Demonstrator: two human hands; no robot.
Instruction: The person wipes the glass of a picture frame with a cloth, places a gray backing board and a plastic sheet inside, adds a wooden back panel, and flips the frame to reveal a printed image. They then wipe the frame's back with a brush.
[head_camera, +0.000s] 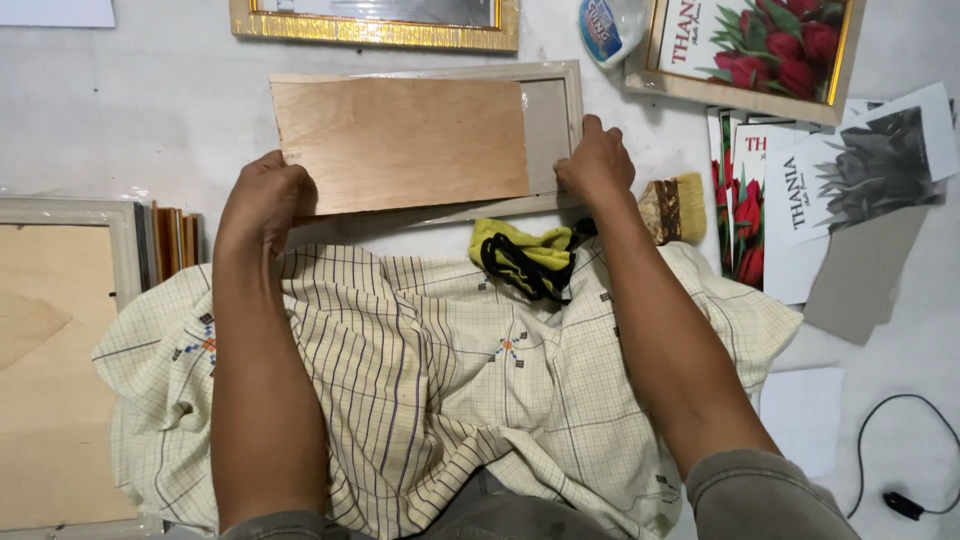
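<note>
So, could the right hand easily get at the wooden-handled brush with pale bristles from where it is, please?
Probably yes. The right hand rests on the pale wooden frame's right end, and the wooden-handled brush with pale bristles lies just beside it on the table, with nothing between them.

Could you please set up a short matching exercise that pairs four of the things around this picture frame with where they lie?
Things:
1. plywood backing board
2. brush
3. yellow and black cloth
4. black cable

Places:
A. on the checked fabric, near the right hand
B. at the lower right, on the pale floor
C. in the wooden frame, with its left end at the left hand
D. just right of the right hand, beside the flower prints

Pairs: 1-C, 2-D, 3-A, 4-B.
</note>
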